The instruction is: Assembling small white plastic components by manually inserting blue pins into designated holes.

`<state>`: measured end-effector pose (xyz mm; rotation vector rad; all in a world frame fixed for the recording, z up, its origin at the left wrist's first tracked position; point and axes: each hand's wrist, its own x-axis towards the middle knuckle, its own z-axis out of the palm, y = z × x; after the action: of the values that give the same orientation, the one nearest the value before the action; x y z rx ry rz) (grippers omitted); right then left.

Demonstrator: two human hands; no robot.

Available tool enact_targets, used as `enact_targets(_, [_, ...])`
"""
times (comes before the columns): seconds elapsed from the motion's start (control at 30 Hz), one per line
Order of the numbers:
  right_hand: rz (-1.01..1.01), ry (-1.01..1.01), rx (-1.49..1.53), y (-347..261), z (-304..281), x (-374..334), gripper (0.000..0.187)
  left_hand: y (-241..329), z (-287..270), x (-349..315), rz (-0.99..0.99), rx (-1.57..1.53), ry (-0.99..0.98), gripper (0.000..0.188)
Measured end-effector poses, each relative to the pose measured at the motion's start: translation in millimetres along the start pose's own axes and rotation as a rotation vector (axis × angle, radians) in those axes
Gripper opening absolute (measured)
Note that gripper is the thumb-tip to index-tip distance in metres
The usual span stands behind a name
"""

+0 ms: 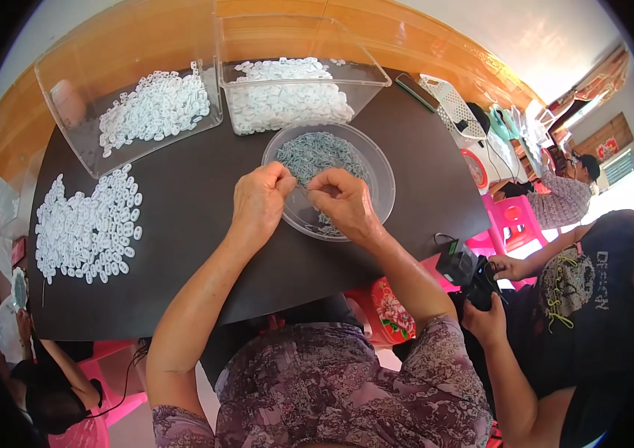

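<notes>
Our purple, floral-patterned shirt (pixel 347 381) fills the foreground, just short of the near edge of a smooth dark-brown desk (pixel 197 194). Beyond its right edge sits a person in black clothing (pixel 593 299), holding a black boxy device (pixel 473 276).

Our forearms reach over the near edge. Our left hand (pixel 257 193) is curled, thumb pressed to forefinger; our right hand (pixel 343 198) faces it in a similar pinch. Their fingertips nearly meet; what they grip is too small for us to tell. Beneath, right of the desk's middle, stands a round clear plastic bowl (pixel 385 179) of thin grey-green pieces (pixel 317 153).

Loose white oval pieces (pixel 89 224) cover the left edge. Toward the far edge we see two rectangular clear plastic tubs (pixel 365 97) of similar pieces, then orange-brown wooden panelling (pixel 451 56).
</notes>
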<state>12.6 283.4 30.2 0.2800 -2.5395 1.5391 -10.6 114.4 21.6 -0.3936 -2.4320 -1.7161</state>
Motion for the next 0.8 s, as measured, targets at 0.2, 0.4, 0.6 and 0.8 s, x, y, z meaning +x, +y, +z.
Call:
enact_targets(0.2, [-0.101,0.078,0.092,-18.6,7.8,-20.7,0.007,23.0,-8.2,-18.8,-0.198,-0.386,-0.167,0.009])
enact_targets(0.4, [-0.266,0.111,0.003,-30.2,5.5,-19.5,0.007,39.3,-21.1,-28.2,-0.287,-0.383,-0.188,0.010])
enact_targets(0.6, [-0.381,0.011,-0.093,-39.9,-14.4,-24.5,0.012,54.0,-24.8,-35.4,-0.346,-0.443,-0.222,0.012])
enact_targets(0.8, [-0.519,0.090,-0.103,-51.1,-10.3,-30.7,0.009,62.1,-28.6,-46.3,-0.369,-0.571,-0.184,0.014])
